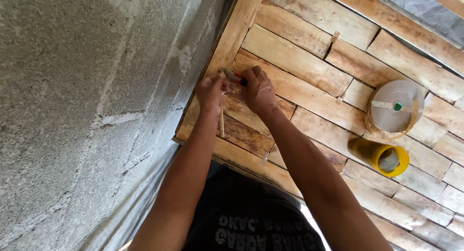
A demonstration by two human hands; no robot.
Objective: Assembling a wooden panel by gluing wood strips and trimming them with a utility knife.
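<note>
- Head view: my left hand [210, 92] pinches a thin pale sliver of wood [222, 123] that hangs down across the plank panel [309, 94], close to the panel's edge by the grey wall [87, 111].
- My right hand [258, 90] is closed around a small tool with a red grip [235, 76], its tip just beside the left fingers.
- I judge I am trimming or marking the sliver at the panel's edge; the next move calls for a steady left pinch and a short, controlled stroke.
- Further along the panel lie a yellow cup [379, 155] with grey matter inside and, just beyond it, a round pale lid [394, 108].
- The tool's tip is hidden by my fingers; I cannot tell blade from pen. The panel runs out of view.
</note>
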